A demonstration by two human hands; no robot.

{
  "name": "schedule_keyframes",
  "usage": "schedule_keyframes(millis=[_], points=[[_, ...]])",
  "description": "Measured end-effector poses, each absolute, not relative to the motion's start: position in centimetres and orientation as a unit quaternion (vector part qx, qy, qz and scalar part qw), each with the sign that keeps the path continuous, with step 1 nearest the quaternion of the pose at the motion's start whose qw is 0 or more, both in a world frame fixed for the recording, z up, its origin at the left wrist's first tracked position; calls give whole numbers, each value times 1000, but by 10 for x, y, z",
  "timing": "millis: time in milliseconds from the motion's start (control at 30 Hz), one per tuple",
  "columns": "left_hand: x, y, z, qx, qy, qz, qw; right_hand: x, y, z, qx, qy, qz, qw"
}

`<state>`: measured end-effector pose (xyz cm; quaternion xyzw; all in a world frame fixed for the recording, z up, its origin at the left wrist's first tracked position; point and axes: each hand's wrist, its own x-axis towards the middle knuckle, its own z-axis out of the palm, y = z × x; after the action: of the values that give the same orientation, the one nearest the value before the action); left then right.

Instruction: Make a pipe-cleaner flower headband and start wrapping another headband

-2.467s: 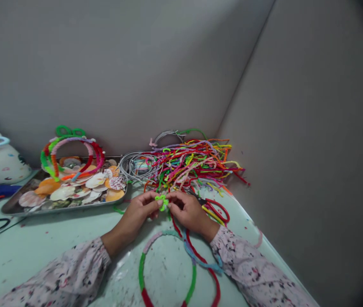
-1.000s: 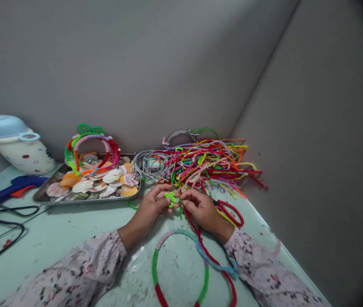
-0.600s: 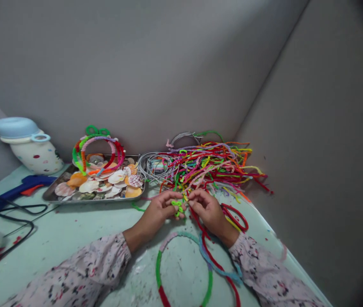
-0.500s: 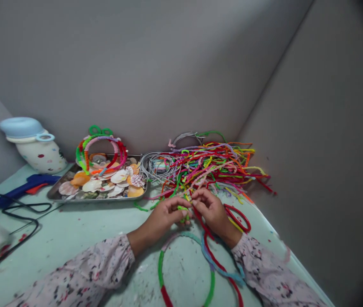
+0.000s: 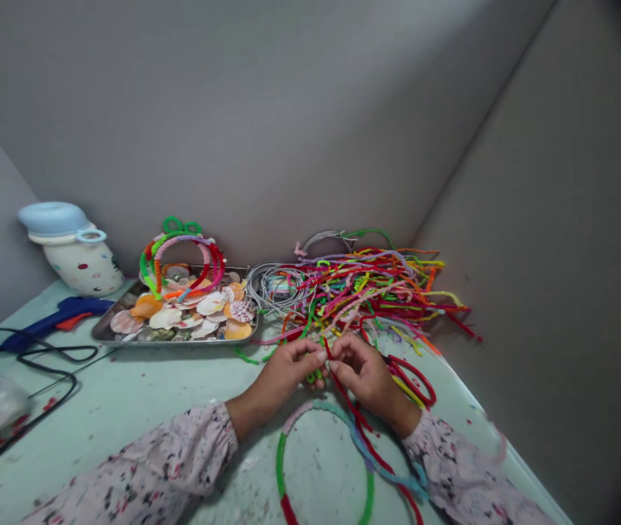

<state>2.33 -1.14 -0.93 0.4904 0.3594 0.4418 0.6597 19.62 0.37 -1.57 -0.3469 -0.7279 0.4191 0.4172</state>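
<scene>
My left hand (image 5: 294, 368) is closed around a bent bright green pipe cleaner (image 5: 313, 377), whose small loops show below the fingers. Its thumb and forefinger pinch at a red pipe cleaner (image 5: 346, 397). My right hand (image 5: 362, 372) pinches that same red strand, with the fingertips of both hands almost touching. The strand trails down toward me, across a light blue fuzzy strand (image 5: 392, 475). Below my hands lies a multicoloured fuzzy ring (image 5: 280, 458) in green, red, pink and blue. Exactly how the green and red pieces meet is hidden by my fingers.
Behind my hands is a heap of pipe cleaners (image 5: 376, 284) beside coiled grey wire (image 5: 259, 288). A metal tray (image 5: 173, 343) of shells carries colourful fuzzy hoops (image 5: 217, 273). Left are a blue glue gun (image 5: 42, 324), its black cord, and a cup (image 5: 84, 266). Red-handled scissors (image 5: 417, 379) lie right.
My left thumb and forefinger have closed in on the red pipe cleaner beside my right fingertips. The whole view has shifted slightly, moving the scene rightward.
</scene>
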Motion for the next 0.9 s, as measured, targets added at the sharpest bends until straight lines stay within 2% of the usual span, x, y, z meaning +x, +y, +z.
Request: schedule_keyframes(millis=[367,900], points=[[22,-12,-5,517,395,429,626,194,2,-12,-354,-715,474,373],[20,-7,-9,456,358,413,702,193,-1,-2,-339,-688,548,335]])
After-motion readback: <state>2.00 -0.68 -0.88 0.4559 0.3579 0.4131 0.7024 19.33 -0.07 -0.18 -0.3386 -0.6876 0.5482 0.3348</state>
